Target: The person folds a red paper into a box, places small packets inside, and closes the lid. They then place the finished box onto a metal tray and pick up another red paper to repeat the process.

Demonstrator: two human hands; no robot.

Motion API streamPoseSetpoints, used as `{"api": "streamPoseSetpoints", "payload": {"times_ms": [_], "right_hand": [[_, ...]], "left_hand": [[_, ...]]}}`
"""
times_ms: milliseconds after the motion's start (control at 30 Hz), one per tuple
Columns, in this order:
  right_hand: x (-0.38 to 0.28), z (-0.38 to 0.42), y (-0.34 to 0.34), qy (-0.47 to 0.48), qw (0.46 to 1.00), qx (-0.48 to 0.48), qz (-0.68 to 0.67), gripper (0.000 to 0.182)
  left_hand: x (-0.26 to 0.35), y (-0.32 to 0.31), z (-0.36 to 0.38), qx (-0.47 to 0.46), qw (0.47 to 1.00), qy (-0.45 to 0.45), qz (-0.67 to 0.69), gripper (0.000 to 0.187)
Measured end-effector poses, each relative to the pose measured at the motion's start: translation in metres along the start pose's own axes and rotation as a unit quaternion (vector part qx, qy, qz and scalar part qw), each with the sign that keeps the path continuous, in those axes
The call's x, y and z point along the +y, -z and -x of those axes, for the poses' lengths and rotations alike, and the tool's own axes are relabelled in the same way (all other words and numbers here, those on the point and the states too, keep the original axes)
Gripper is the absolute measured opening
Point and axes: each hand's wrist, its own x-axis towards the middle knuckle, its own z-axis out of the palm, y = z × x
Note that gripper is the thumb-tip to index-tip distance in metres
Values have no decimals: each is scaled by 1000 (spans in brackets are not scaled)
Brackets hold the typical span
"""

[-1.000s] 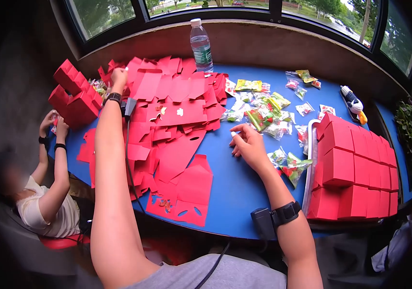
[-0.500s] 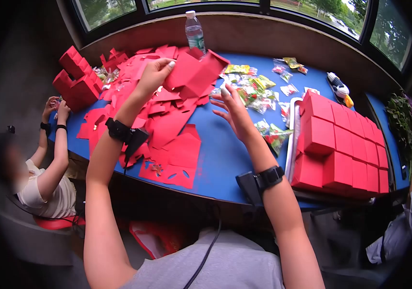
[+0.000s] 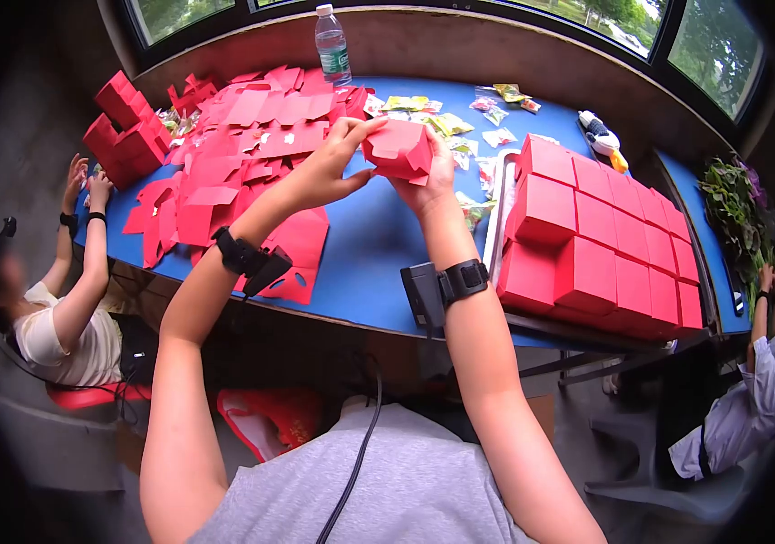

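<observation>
Above the blue table, a small red paper box [image 3: 398, 150], partly folded up with a flap at its lower edge, is between my two hands. My right hand [image 3: 435, 184] cups it from the right and below, the fingers partly hidden behind it. From the left, my left hand [image 3: 329, 170] grips its side, fingertips at the top edge and thumb lower down. Beneath and left of my left hand spreads a heap of flat red box blanks [image 3: 215, 172]. Small wrapped candies [image 3: 446, 124] lie behind the box.
A tray [image 3: 499, 208] of stacked red boxes [image 3: 600, 236] stands at right. A water bottle [image 3: 333, 47] is at the back, a plush toy [image 3: 601, 136] beyond the tray. More red boxes [image 3: 125, 136] stand left beside a seated person [image 3: 66, 317]. Another person [image 3: 741, 399] is at far right.
The red paper piece, held by my left hand alone and opened out, is now a box shape between both hands. My right hand has come in and taken hold. The view has shifted.
</observation>
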Motion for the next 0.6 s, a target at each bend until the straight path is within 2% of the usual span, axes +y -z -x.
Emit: {"api": "streamPoseSetpoints", "payload": {"times_ms": [67,100,133,200,233,267,333,367,400,467,500,533,567,600], "right_hand": [[5,-3,1,-35,998,40,42,50],[8,-7,-1,-60,998,25,24,51],[8,-6,0,-61,998,23,24,51],[8,1,-1,-73,983,55,158,50],[4,7,-9,-85,971,57,216,50],[5,2,-5,-84,971,56,217,50],[12,-13,7,58,902,119,410,55],[15,-17,12,162,834,138,508,55],[17,-17,14,262,746,155,592,57],[18,-18,20,377,633,66,673,52],[18,-17,18,378,633,65,673,52],[19,-18,17,288,764,-7,577,51],[19,-17,17,186,865,-79,459,50],[19,-12,11,184,865,-79,460,50]], "left_hand": [[3,-12,2,133,987,-72,-48,82],[1,-16,1,129,986,-67,-87,93],[0,-18,-1,130,985,-66,-89,93],[-4,-25,-5,85,990,-87,-76,93],[-8,-28,-4,62,997,-43,-6,100],[-12,-30,-6,63,997,-43,-6,100],[-11,-27,-11,139,981,13,137,97],[-10,-21,-11,138,973,62,172,91],[-11,-17,-15,186,976,38,105,83],[-9,-10,-12,197,960,111,167,78],[-11,-10,-11,215,947,106,215,75],[-17,-13,-9,216,946,107,215,75],[-24,-18,-5,259,945,123,157,71],[-28,-21,-2,299,939,141,97,67]]}}
